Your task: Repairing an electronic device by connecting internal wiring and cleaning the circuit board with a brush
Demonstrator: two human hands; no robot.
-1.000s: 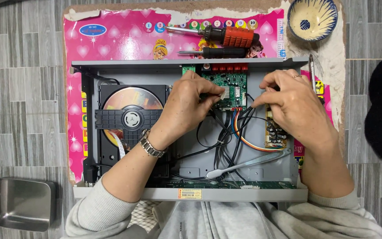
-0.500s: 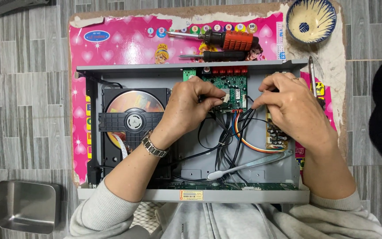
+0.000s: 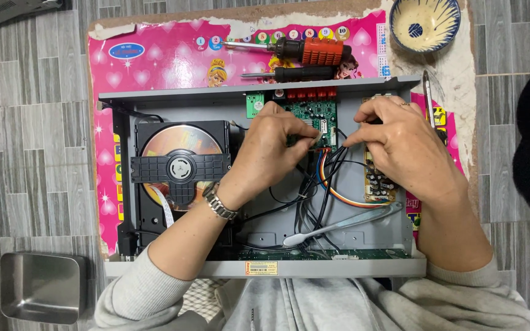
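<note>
1. An opened disc player chassis (image 3: 265, 184) lies on a pink printed mat (image 3: 167, 61), which sits on a worn board on a grey tiled floor (image 3: 32, 153).
2. The left hand (image 3: 271, 153) rests over the middle of the chassis, its fingers pressed together in a pinch at the lower edge of the green circuit board (image 3: 317, 116), where a bundle of black, orange and red wires (image 3: 326, 184) plugs in.
3. The right hand (image 3: 406, 147), at 3 o'clock from the board, pinches something small and dark at the board's right edge; what it is cannot be told.
4. At 9 o'clock from the hands, the disc tray (image 3: 179, 165) holds a shiny disc under a black clamp bar.
5. At 6 o'clock, a flat grey cable (image 3: 345, 224) crosses the chassis floor, and the wires loop beneath both hands, crowding that space.
6. At 12 o'clock, beyond the chassis wall, lie an orange-handled screwdriver (image 3: 302, 50) and a black-handled one (image 3: 295, 73).
7. A blue-patterned bowl (image 3: 424, 24) stands at 1 o'clock; a metal tin (image 3: 41, 288) sits at 8 o'clock on the floor.
8. The chassis walls hem in the hands at front and back.
</note>
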